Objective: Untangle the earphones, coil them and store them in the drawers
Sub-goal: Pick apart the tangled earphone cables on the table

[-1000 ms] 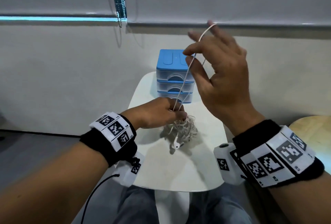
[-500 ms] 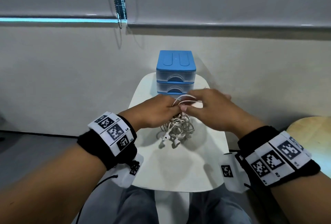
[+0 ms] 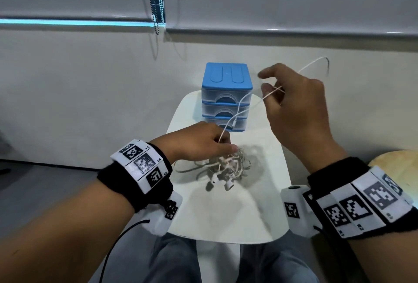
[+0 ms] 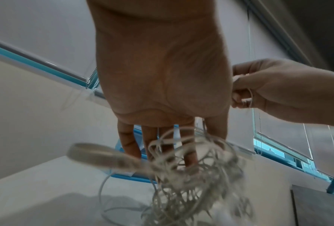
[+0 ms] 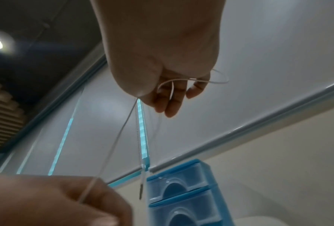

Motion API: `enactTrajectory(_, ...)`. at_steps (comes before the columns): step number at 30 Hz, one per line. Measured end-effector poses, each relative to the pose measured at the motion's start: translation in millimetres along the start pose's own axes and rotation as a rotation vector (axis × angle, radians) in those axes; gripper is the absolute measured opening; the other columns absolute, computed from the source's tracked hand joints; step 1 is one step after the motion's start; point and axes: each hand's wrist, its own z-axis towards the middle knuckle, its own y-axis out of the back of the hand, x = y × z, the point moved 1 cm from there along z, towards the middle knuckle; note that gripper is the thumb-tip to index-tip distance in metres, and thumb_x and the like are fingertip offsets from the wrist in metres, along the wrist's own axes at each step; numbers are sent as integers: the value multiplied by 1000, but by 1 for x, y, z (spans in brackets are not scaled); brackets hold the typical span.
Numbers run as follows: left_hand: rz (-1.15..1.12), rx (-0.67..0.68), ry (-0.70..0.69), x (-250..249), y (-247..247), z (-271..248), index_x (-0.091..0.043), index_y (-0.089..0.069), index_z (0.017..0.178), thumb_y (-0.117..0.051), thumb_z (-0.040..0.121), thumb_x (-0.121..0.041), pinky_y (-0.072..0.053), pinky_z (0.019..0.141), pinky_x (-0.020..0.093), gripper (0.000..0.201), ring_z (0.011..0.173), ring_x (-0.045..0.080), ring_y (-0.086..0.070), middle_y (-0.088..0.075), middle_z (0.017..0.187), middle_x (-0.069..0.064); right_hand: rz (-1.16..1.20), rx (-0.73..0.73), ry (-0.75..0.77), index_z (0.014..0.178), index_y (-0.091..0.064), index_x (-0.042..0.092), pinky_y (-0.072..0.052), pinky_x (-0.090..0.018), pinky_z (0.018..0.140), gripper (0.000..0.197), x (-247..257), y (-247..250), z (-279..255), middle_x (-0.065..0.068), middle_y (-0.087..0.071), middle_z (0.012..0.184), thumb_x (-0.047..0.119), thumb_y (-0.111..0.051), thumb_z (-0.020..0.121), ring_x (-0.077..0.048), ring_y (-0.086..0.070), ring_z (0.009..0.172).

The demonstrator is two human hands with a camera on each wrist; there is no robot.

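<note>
White earphones (image 3: 226, 167) hang tangled under the left hand (image 3: 199, 142) holding them; only the right wrist view shows the right hand (image 5: 162, 73) pinching the cord, its plug dangling below.

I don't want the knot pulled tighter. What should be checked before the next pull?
1. Right hand grips the cable: ok.
2. Left hand pins the tangle: ok.
3. Plug end hangs free: ok.
4. Tangle loose enough to feed: cannot tell.
5. Earbuds clear of the loops: not ok.
6. Drawers open for storing: not ok, all shut.
</note>
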Motion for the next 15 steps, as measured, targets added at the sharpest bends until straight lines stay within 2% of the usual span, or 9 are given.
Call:
enactTrajectory(1,-13,27,1,1,1,-1,-25,-70,91,-62,95,-54,-47,79,25,30,82,6,-61,-69,89,-11,-68,34,-34,107,-67,23,-50,-44,77,20,-5,2,0,-6,-66,69,14,-57,93,-37,-59,74)
enactTrajectory(3,-50,52,-12,6,4,-2,-28,-71,93,-64,93,-55,-47,79,22,29,84,2,-61,-70,91,-14,-269,173,-141,102,-68,22,-46,-45,84,21,-21,5,-1,-8,-70,84,13,-53,91,-39,-60,89)
enactTrajectory(6,-37,-9,-43,15,9,-3,-25,-74,89,-63,98,-45,-44,72,19,24,76,1,-57,-68,84,-15,-594,551,-326,97,-67,23,-41,-43,89,18,-45,5,-9,-7,-66,103,20,-50,91,-36,-60,100)
enactTrajectory(8,-23,-48,-52,19,12,-3,-25,-76,84,-63,99,-40,-42,66,18,24,72,3,-57,-67,81,-14,-677,821,-386,104,-65,26,-39,-45,95,19,-52,1,-20,-2,-63,112,23,-53,91,-30,-59,106)
enactTrajectory(9,-25,-53,-57,19,13,-3,-26,-76,81,-64,98,-39,-42,65,18,24,73,5,-58,-68,82,-12,-671,903,-390,109,-65,28,-38,-45,96,21,-54,-1,-24,2,-62,116,24,-54,91,-26,-57,111)
enactTrajectory(10,-33,-47,-63,18,13,-3,-27,-75,78,-66,97,-38,-42,65,18,24,77,8,-60,-69,85,-11,-630,935,-382,113,-63,30,-37,-44,97,25,-54,-3,-27,5,-61,119,24,-55,91,-24,-55,115)
enactTrajectory(12,-55,-21,-78,15,13,-3,-27,-74,78,-68,97,-36,-45,68,20,21,81,12,-63,-70,88,-9,-429,886,-312,120,-62,32,-41,-39,97,33,-46,-8,-29,6,-61,121,21,-60,89,-20,-55,117)
enactTrajectory(15,-68,-5,-95,12,13,-1,-24,-74,83,-69,96,-31,-47,70,20,16,75,4,-61,-71,85,-10,-40,819,-168,117,-67,25,-49,-32,94,34,-19,-18,-30,4,-66,112,14,-67,84,-15,-61,104)
